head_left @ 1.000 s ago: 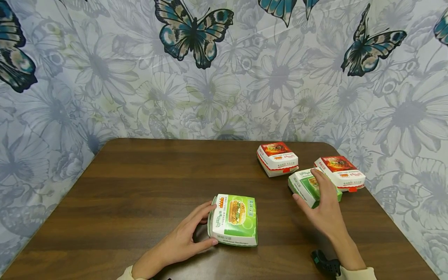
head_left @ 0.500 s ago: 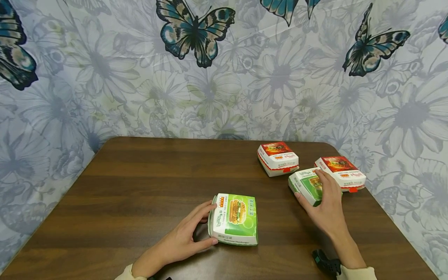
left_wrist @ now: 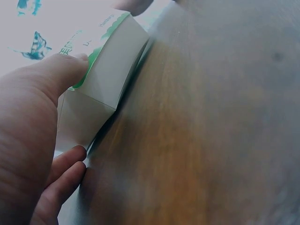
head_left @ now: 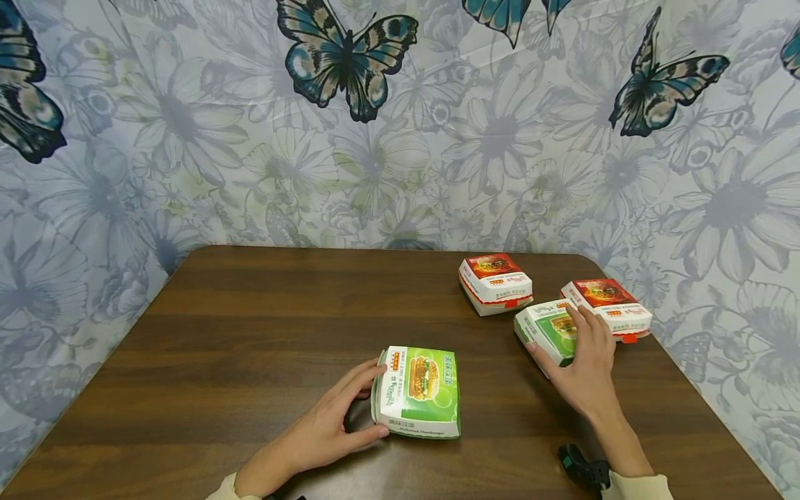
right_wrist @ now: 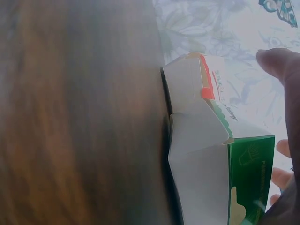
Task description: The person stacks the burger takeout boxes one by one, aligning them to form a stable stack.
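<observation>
A green-and-white hamburger box [head_left: 431,389] with a burger picture sits on the table's near middle. My left hand [head_left: 321,427] holds its left side, thumb at the near corner and fingers at the far one; the left wrist view also shows the thumb [left_wrist: 65,72] against the box. A second green hamburger box [head_left: 548,330] lies at the right. Over its right part is my right hand [head_left: 584,368], its fingers spread and hiding some of the lid. In the right wrist view the thumb [right_wrist: 276,61] stands apart from the box [right_wrist: 251,173].
A red-and-white hamburger box [head_left: 609,302] stands right behind the second green one, close against it. Another red-and-white box [head_left: 496,281] sits at the back, to the left. The wooden table [head_left: 250,333] ends at a patterned cloth backdrop [head_left: 400,180]. A dark strap [head_left: 582,467] is on the right wrist.
The right hand's fingers have shifted slightly right across the second green box, and more of them show. The left hand and all the boxes have stayed in place.
</observation>
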Action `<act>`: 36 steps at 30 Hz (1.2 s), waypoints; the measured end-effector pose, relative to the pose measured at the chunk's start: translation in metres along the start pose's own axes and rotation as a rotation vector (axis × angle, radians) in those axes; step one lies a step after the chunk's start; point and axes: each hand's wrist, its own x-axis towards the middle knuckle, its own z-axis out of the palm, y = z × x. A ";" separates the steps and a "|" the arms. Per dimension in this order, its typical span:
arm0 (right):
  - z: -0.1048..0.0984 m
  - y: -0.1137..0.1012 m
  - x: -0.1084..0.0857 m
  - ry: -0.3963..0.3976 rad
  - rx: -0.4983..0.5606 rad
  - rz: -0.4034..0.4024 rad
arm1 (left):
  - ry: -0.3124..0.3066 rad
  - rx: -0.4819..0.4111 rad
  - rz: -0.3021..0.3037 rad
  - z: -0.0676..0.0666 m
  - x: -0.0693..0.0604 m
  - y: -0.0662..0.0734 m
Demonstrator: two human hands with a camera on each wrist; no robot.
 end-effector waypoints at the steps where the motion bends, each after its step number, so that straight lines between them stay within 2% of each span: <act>1: 0.000 0.000 0.000 -0.005 -0.004 0.011 | -0.001 0.000 -0.001 0.000 0.000 0.000; 8: -0.001 0.004 0.000 -0.032 -0.029 0.081 | -0.004 0.000 -0.007 -0.001 -0.001 0.001; 17: -0.002 0.007 -0.001 -0.047 -0.036 0.120 | -0.013 -0.016 -0.024 -0.001 0.000 0.001; 26: -0.003 0.009 -0.001 -0.047 -0.024 0.144 | -0.015 -0.024 -0.013 -0.001 -0.001 0.000; 36: -0.004 0.011 -0.001 -0.065 -0.022 0.208 | -0.017 -0.026 -0.016 -0.002 -0.001 0.000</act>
